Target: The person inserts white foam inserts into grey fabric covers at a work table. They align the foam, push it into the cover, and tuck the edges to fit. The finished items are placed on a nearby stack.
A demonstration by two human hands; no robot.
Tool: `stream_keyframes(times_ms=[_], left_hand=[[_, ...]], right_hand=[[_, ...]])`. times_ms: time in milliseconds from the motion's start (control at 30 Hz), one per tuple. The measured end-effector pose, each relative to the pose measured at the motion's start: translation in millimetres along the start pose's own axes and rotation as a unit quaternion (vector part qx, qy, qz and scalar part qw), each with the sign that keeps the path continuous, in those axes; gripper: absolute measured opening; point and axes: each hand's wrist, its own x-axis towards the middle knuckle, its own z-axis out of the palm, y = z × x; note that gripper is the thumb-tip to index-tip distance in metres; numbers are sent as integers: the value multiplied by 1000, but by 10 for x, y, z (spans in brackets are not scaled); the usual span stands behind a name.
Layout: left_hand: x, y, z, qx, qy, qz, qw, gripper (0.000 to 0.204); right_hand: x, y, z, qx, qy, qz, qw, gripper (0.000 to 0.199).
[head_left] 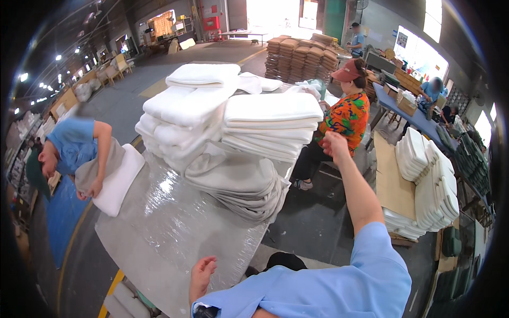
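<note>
My left hand [202, 273] is low over the near part of the plastic-covered table [154, 233], fingers loosely bent and apart, holding nothing. My right arm reaches forward past the table's right side. At its end my right hand [335, 147] is raised with the fingers curled in, and I see nothing in it. Nearest to that hand is a stack of folded white padded pieces [273, 119]. Below this stack lies a pile of grey fabric covers [238, 183], folded over one another. Thicker white cushions [185, 100] are piled to the left.
At left, a person in blue [77, 140] handles a grey cover over a white cushion [121, 180]. Another in an orange patterned shirt [347, 119] sits beyond my right hand. White pads [437, 185] stand on a pallet at right; brown bundles [299, 58] are stacked behind.
</note>
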Motion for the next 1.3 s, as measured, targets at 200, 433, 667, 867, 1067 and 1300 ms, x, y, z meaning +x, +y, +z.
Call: stream_keyframes(times_ms=[200, 433, 667, 867, 1067, 1300], left_hand=[[-331, 2244, 447, -25, -443, 333, 832, 21], [-244, 3185, 825, 128, -438, 520, 722, 19], [-130, 2841, 1338, 108, 113, 596, 788, 4], [32, 2629, 1737, -43, 283, 629, 723, 25], [446, 2571, 2025, -128, 256, 787, 547, 14], [-43, 2638, 1966, -133, 132, 717, 672, 11]], right_hand=[[1102, -98, 554, -88, 89, 52, 991, 51], [2026, -296, 338, -17, -5, 79, 997, 26], [2385, -276, 550, 145, -251, 196, 937, 43], [2787, -251, 320, -9, -204, 95, 974, 55], [2737, -172, 78, -15, -172, -57, 983, 65], [1863, 264, 76, -152, -126, -219, 956, 54]])
